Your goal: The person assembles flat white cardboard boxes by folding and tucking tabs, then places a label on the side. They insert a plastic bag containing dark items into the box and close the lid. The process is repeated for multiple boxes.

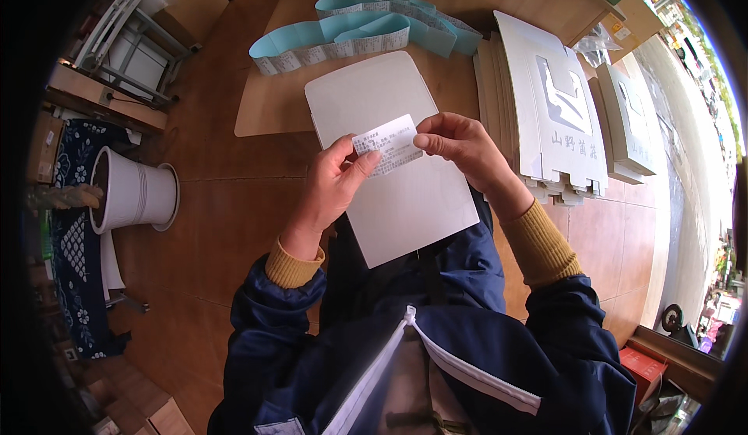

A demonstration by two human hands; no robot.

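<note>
A small white printed label (400, 140) is stretched between my two hands. My left hand (331, 182) pinches its left end between thumb and fingers, and my right hand (461, 148) pinches the right end. Beneath them a flat white cardboard box (413, 217) rests on my lap, its far end reaching over the table edge. Whether the label touches the box, I cannot tell. Beyond it, a long folded strip of labels on pale blue backing (343, 36) stands in loops on the wooden table (269, 104).
Right of the table rises a stack of flat printed cartons (549, 108), with a smaller white box (626, 123) beside it. A white plant pot (136, 190) stands on the tiled floor at left, near a metal rack (128, 45). A red box (645, 371) lies at lower right.
</note>
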